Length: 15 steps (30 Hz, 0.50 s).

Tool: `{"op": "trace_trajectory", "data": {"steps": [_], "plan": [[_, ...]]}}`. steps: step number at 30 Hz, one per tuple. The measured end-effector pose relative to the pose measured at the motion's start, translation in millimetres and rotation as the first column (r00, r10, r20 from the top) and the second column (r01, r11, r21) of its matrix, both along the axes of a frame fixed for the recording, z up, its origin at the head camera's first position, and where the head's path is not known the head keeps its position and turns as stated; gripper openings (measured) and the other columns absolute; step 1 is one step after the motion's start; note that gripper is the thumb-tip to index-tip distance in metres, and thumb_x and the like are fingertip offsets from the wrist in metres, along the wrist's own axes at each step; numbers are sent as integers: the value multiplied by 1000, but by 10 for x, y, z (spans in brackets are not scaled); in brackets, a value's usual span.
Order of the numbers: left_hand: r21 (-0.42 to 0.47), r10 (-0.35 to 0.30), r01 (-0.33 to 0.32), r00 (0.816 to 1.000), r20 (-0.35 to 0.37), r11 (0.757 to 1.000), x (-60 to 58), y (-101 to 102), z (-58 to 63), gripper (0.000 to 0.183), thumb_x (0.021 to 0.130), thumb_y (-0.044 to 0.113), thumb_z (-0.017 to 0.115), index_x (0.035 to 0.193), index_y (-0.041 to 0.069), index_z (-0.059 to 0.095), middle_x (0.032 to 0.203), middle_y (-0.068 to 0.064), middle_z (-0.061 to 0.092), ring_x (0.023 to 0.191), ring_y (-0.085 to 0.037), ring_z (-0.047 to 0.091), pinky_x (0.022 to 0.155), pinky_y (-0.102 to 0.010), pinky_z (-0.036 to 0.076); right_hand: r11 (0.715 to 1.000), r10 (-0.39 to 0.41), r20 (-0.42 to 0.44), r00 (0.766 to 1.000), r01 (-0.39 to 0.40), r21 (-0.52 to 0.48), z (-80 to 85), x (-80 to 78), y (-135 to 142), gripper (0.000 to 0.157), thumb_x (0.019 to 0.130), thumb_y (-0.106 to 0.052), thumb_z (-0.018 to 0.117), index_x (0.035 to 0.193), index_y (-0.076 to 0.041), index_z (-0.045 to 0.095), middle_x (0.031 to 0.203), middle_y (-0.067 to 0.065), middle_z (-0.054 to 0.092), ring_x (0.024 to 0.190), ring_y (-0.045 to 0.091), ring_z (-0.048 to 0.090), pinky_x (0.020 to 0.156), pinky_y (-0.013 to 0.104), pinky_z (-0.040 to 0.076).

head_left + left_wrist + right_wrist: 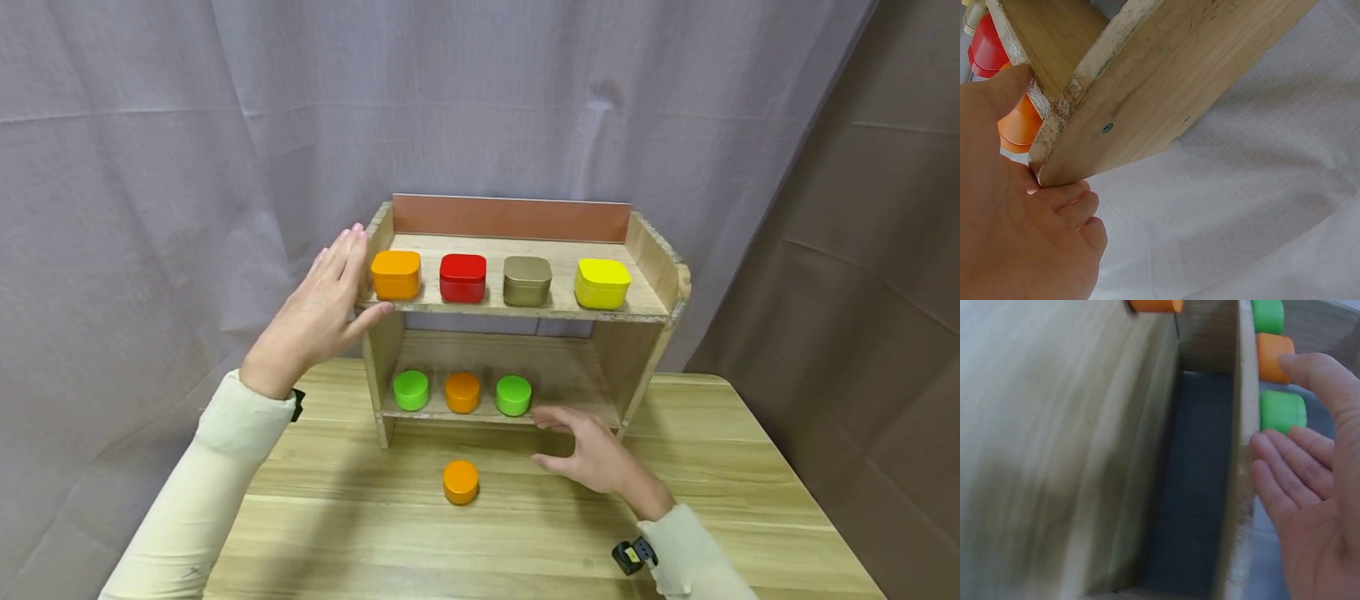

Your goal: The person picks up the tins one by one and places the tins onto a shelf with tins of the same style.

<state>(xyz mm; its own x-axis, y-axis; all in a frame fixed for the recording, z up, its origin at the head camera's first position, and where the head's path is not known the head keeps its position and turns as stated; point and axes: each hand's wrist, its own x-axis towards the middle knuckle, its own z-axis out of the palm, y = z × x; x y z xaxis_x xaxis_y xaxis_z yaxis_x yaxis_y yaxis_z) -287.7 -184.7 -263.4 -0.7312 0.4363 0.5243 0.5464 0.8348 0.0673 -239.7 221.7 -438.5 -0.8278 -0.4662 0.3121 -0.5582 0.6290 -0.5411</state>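
Note:
My left hand (318, 308) rests against the left side of a two-tier wooden shelf (472, 312), its fingers straight along the outer panel and the thumb on the upper board's front edge. Just right of the green round container (513, 396) on the lower board, my right hand (592, 450) hovers with thumb and fingers apart, holding nothing. Also on that board are an orange round container (462, 392) and another green container (411, 391). One more orange round container (461, 482) sits on the table in front of the shelf.
Along the upper board stand square-lidded tins: orange (396, 275), red (462, 278), khaki (527, 281) and yellow (602, 283). The shelf stands on a wood-grain table (360, 533). Grey curtain (225, 167) hangs behind, and a brown one (847, 292) at the right.

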Motion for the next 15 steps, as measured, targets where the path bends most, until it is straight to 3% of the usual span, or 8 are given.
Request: {"op": "trace_trajectory", "data": {"steps": [9,15], "plan": [[-3,0,0,1000,9,1000,-1,-1,5,96,105,43,64,168,-2,8,177,-23,10,165,-40,12,134,-60,16,994,103,51,993,-101,-43,-322,35,-159,60,88,-17,87,141,-5,63,137,13,71,121,29,72,106,49,58],[-3,0,0,1000,5,1000,-2,4,2,97,105,43,65,168,-3,8,177,-24,11,165,-40,13,134,-60,17,982,180,91,979,-173,-73,-535,14,-342,60,89,-22,86,141,-2,61,138,19,69,121,34,71,105,50,58]]}}
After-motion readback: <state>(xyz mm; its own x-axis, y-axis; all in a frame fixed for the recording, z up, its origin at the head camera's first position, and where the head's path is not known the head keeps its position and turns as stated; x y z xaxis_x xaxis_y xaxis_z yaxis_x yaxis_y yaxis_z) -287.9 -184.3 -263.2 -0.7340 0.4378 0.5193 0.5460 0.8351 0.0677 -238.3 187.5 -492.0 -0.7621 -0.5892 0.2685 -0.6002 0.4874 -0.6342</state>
